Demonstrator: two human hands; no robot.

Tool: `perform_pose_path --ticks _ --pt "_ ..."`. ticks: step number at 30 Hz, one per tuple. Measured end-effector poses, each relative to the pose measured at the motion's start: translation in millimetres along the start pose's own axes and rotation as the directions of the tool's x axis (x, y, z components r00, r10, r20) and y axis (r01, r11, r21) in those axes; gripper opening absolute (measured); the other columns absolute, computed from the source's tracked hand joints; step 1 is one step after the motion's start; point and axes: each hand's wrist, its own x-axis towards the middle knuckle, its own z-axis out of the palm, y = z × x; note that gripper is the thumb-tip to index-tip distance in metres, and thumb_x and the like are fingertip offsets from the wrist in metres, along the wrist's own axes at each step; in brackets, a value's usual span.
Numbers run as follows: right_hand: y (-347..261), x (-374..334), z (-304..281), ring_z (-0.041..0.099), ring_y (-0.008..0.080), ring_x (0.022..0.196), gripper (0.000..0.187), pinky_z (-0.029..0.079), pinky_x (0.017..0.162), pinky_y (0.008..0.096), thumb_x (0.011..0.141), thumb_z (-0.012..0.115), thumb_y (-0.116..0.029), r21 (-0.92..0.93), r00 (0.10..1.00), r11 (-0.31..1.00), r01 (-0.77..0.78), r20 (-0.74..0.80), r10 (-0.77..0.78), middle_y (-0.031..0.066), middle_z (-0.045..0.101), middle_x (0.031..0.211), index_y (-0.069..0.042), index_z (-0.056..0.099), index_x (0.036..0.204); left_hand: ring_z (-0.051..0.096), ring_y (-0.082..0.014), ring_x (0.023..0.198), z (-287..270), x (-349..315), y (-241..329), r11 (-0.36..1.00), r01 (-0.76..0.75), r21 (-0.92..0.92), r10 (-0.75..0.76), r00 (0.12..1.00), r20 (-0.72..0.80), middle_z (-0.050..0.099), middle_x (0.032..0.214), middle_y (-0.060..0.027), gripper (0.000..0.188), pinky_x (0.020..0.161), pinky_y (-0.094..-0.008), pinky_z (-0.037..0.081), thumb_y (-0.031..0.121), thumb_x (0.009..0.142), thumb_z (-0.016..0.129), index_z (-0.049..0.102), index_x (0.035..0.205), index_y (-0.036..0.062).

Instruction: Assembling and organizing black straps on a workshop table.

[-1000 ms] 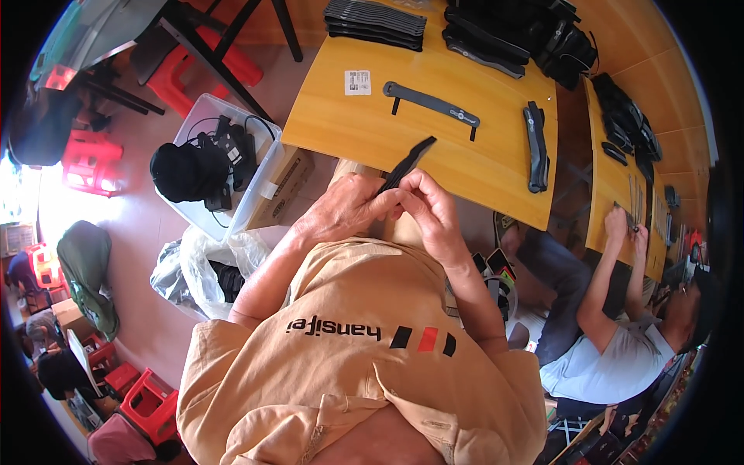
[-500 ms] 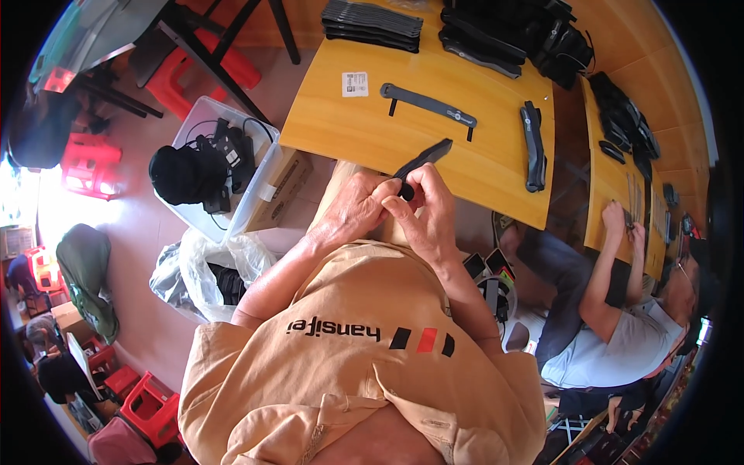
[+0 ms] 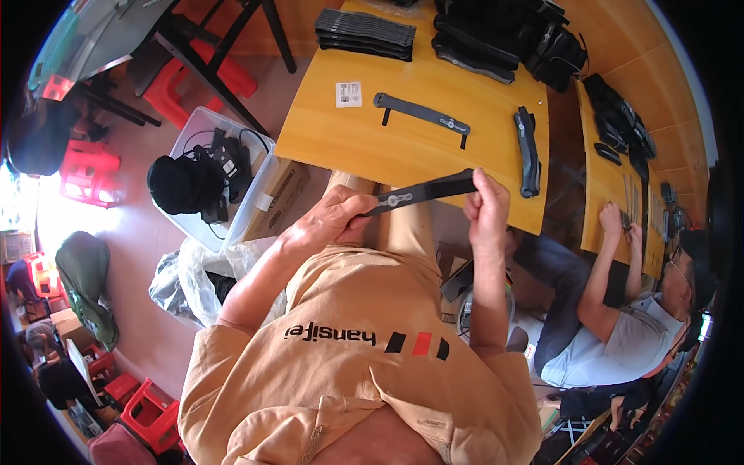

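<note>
A dark grey strap (image 3: 425,194) with a pale print stretches between my hands, above my lap and just off the table's near edge. The fingers of my left hand (image 3: 335,218) are closed round its left end. My right hand (image 3: 488,208) pinches the other end, which sits higher. Beyond, a second grey strap (image 3: 422,113) lies on the table (image 3: 333,139) with two short black tabs under it. Toward the table's right edge rests a folded dark strap (image 3: 528,153).
Stacked grey straps (image 3: 364,35) and black strap bundles (image 3: 477,43) occupy the table's far side, near a white printed label (image 3: 349,94). At my left stand a clear plastic bin (image 3: 263,174) and a plastic bag (image 3: 198,291). A co-worker (image 3: 620,325) sits at my right, handling something at another table.
My hands have moved apart, the right one going right and up. The strap, bunched between my fingers before, is now drawn out between them.
</note>
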Motion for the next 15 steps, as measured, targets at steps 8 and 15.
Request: perform_pose_path --ticks 8,15 --pt "-45 45 -105 0.028 0.0071 0.034 0.043 0.019 0.033 0.0221 0.082 0.067 -0.023 0.054 0.927 0.987 0.151 -0.356 -0.122 -0.0055 0.032 0.045 -0.017 0.037 0.052 0.027 -0.0060 0.038 -50 -54 1 0.933 0.087 -0.349 -0.107 0.994 -0.037 0.032 0.047 0.0026 0.040 0.038 -0.0231 0.020 0.021 0.089 0.045 0.033 0.052 0.0097" --pt "-86 62 -210 0.023 0.0071 0.034 0.047 0.021 0.031 0.0187 0.090 0.055 -0.020 0.359 0.928 0.871 0.335 -0.287 -0.238 -0.0054 0.027 0.045 -0.018 0.033 0.048 0.025 -0.0037 0.034 -116 -112 -2 0.864 -0.075 -0.498 -0.068 0.962 -0.263 0.033 0.044 0.0034 0.041 0.033 -0.0228 0.018 0.028 0.089 0.045 0.031 0.052 0.0170"
